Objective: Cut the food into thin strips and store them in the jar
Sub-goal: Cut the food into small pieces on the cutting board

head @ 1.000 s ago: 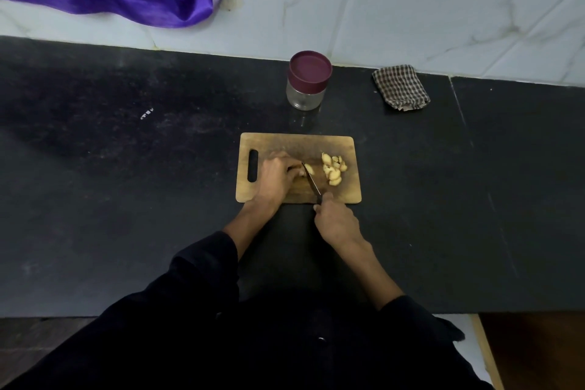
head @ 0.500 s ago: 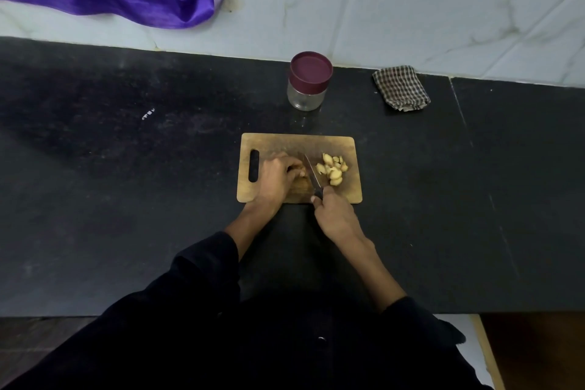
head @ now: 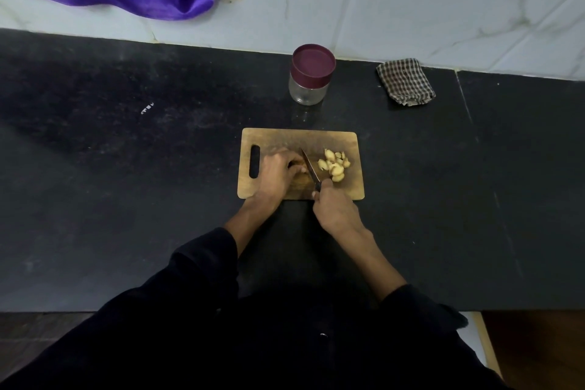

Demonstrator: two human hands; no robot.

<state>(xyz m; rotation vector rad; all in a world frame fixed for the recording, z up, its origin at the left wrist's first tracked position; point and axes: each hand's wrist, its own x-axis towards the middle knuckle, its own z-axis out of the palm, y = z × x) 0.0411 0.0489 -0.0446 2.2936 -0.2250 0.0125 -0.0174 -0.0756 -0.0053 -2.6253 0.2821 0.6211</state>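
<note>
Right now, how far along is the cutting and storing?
Done: a pile of cut pieces lies on the right of the cutting board. In hand: the left hand steadies the food while the right hand works the knife beside it. Left: nothing is stored; the jar looks empty with its lid on.

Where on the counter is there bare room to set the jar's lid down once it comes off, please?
Bare black counter lies left of the cutting board; another free patch lies right of the board, below the checked cloth. The strip between the jar and board is narrow. The board is crowded: left hand, right hand gripping the knife, cut pieces.
</note>
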